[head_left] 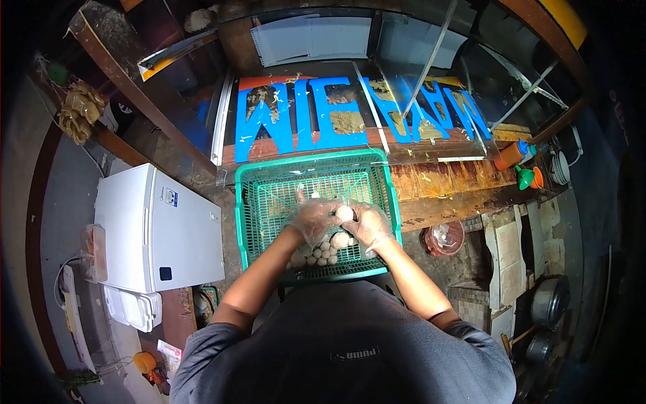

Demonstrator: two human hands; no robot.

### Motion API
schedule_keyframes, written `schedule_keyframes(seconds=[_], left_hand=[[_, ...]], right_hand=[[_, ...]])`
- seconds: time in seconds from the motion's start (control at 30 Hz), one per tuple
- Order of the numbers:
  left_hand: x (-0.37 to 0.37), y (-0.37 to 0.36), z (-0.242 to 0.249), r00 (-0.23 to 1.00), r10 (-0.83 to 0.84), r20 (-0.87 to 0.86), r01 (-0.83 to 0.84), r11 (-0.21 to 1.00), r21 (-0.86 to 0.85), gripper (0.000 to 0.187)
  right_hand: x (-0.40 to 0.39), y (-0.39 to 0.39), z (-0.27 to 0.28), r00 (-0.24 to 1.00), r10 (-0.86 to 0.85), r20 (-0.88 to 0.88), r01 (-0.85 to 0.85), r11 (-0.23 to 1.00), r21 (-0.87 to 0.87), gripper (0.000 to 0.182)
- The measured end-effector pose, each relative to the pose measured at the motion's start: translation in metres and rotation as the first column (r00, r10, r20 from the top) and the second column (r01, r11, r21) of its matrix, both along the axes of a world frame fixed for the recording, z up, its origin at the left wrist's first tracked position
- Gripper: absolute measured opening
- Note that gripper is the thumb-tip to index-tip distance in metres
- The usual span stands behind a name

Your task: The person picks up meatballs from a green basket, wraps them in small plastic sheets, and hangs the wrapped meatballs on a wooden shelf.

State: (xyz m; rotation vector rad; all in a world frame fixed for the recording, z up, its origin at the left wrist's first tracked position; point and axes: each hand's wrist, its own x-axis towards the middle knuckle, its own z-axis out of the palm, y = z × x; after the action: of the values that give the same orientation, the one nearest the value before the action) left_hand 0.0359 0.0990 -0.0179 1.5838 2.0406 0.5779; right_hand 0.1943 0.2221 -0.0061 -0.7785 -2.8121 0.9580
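Both of my hands wear clear plastic gloves and meet over a green plastic basket [240, 232]. Between their fingertips is a pale round ball [344, 213]. My left hand [315, 219] grips it from the left side, and my right hand [371, 225] closes on it from the right. Below my hands, several small greyish balls [324, 253] lie together near the basket's front edge. A larger pale lump [340, 240] rests beside them, close under my right hand. Small white bits lie on the mesh farther back.
A white freezer [182, 229] stands at the left, with white foam boxes [138, 308] below it. Behind the basket is a glass case with blue lettering [296, 118]. A wooden bench [444, 192], red bucket [444, 238], orange cup [511, 155] and dark pots [550, 301] are at the right.
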Motion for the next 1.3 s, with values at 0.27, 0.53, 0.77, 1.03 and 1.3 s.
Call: schedule_keyframes(seconds=[0.27, 0.53, 0.77, 1.03, 1.3], left_hand=[[-0.003, -0.017, 0.018, 0.969, 0.141, 0.203, -0.173, 0.973, 0.151, 0.042], [0.005, -0.041, 0.044, 0.818, 0.081, 0.569, -0.326, 0.88, 0.344, 0.043], [0.011, -0.068, 0.041, 0.678, 0.086, 0.73, -0.429, 0.852, 0.299, 0.039], [0.015, -0.092, 0.038, 0.476, 0.099, 0.874, -0.493, 0.853, 0.172, 0.024], [0.018, -0.089, 0.039, 0.44, -0.096, 0.893, -0.518, 0.785, 0.34, 0.033]], right_hand=[[-0.007, -0.008, -0.001, 0.928, -0.15, -0.34, 0.053, 0.959, -0.278, 0.047], [-0.01, -0.027, 0.023, 0.838, -0.303, -0.453, -0.24, 0.54, -0.806, 0.049], [-0.006, -0.044, 0.019, 0.858, -0.237, -0.455, -0.321, 0.443, -0.837, 0.053], [-0.001, -0.055, 0.036, 0.903, -0.121, -0.412, -0.308, 0.486, -0.818, 0.054], [-0.011, -0.061, 0.037, 0.873, -0.143, -0.467, -0.329, 0.533, -0.779, 0.06]])
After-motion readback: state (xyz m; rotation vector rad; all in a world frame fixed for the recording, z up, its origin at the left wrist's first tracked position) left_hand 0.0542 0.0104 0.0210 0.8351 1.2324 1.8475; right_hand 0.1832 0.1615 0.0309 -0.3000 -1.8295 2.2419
